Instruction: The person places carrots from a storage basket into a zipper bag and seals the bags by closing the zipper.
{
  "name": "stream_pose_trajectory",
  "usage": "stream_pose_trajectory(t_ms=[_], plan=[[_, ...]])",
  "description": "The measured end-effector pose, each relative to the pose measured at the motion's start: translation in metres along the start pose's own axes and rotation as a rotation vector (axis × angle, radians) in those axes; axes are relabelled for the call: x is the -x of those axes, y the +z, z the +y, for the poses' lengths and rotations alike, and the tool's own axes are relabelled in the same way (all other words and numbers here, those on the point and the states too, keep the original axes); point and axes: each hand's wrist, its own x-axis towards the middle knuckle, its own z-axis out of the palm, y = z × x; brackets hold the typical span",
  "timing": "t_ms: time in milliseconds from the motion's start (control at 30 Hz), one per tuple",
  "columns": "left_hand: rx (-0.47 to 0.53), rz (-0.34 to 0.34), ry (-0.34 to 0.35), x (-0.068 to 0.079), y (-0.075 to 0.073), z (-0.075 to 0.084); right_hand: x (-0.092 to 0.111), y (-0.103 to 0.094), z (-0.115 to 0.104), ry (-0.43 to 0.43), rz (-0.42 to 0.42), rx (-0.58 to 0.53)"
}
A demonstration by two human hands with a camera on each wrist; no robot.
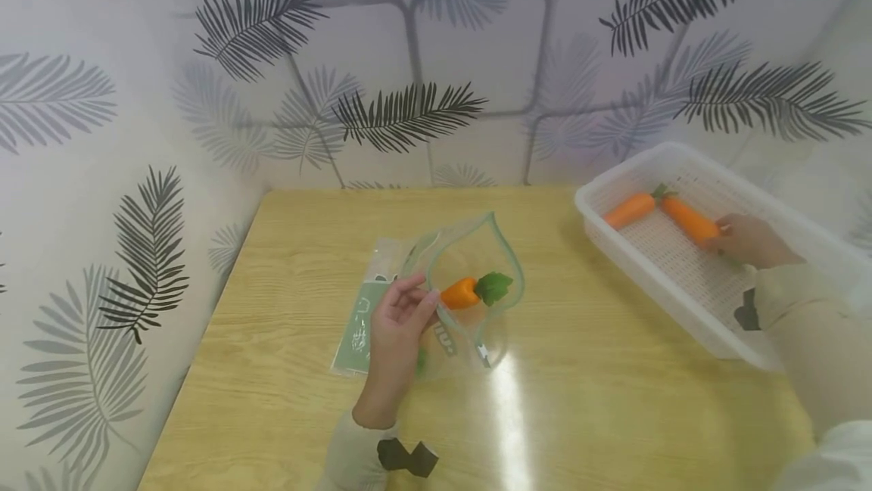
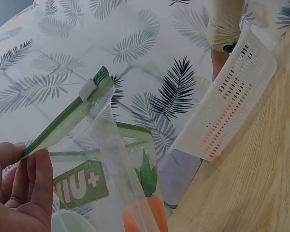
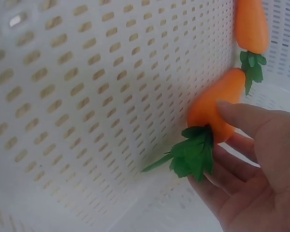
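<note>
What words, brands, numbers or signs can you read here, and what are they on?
"IU+": on the green label of the open bag; the letter before it is partly hidden, perhaps an N.
White characters on the green packet: too blurred to read.
I can make out no other text.

My left arm [image 1: 364, 419] rises from the bottom edge of the head view, left of centre, its pale sleeve [image 1: 350, 457] ending at the wrist. My left hand [image 1: 402, 317] is held in a pinch, the thumb [image 2: 7, 154] meeting bent fingers [image 2: 38, 179]. My right arm [image 1: 811, 355] slants in from the lower right, also sleeved to the wrist. My right hand [image 1: 752, 241] is well apart from my left, gripping, its thumb stretched along one side and its fingers curving round the other.
</note>
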Motion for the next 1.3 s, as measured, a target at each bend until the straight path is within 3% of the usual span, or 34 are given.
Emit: stream_pose_trajectory(t_ms=[400, 667, 800, 933, 1067, 1300], plan=[[-0.012, 0.015, -0.011, 0.000, 0.000, 0.001, 0.001, -0.001, -0.006, -0.022, 0.020, 0.016], [-0.013, 0.001, 0.010, 0.000, 0.000, 0.001, 0.006, -0.006, -0.003, 0.003, 0.225, -0.149], [-0.008, -0.002, 0.006, 0.000, 0.001, 0.000, 0.014, -0.015, -0.006, -0.025, 0.305, -0.145], [-0.023, -0.001, -0.003, 0.002, 0.001, 0.000, 0.023, -0.027, -0.014, -0.033, 0.343, -0.169], [-0.038, -0.003, -0.005, 0.003, 0.001, -0.001, 0.032, -0.036, -0.022, 0.025, 0.349, -0.227], [-0.049, -0.005, -0.007, 0.005, 0.000, 0.000, 0.042, -0.051, -0.034, 0.032, 0.447, -0.202]])
